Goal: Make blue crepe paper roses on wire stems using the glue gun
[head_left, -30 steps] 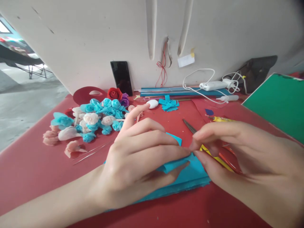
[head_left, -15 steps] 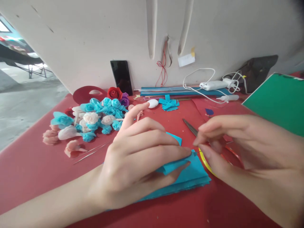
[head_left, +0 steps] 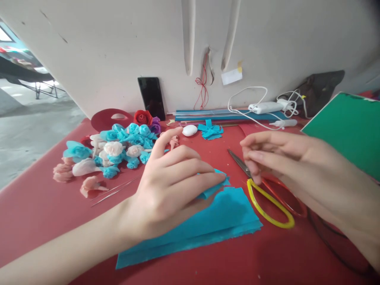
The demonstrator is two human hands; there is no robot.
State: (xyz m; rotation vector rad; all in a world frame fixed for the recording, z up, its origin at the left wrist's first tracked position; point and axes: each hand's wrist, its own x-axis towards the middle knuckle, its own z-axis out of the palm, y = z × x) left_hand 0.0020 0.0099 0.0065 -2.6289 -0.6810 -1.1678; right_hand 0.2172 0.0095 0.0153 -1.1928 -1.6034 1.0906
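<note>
My left hand [head_left: 166, 194] is closed on a small piece of blue crepe paper [head_left: 215, 188], gripped between its lower fingers while the index finger sticks up. Beneath it lies a stack of blue crepe paper sheets [head_left: 190, 233]. My right hand [head_left: 276, 158] hovers to the right, its thumb and fingertips drawn together; anything between them is too small to make out. Under that hand rests a pair of scissors [head_left: 271, 219] with one yellow and one red handle, blades pointing away.
Blue, white and pink paper flowers [head_left: 114, 148] are heaped at left, with thin metal wires [head_left: 114, 192] nearby. Behind are a white egg-shaped object [head_left: 190, 130], cut blue strips [head_left: 210, 130], a leaning phone [head_left: 152, 99] and a white power strip [head_left: 267, 107]. A green board [head_left: 344, 130] stands right.
My left hand has lifted slightly off the stack with the small blue piece, uncovering more sheets. My right hand has moved up and away, revealing the scissors' handles.
</note>
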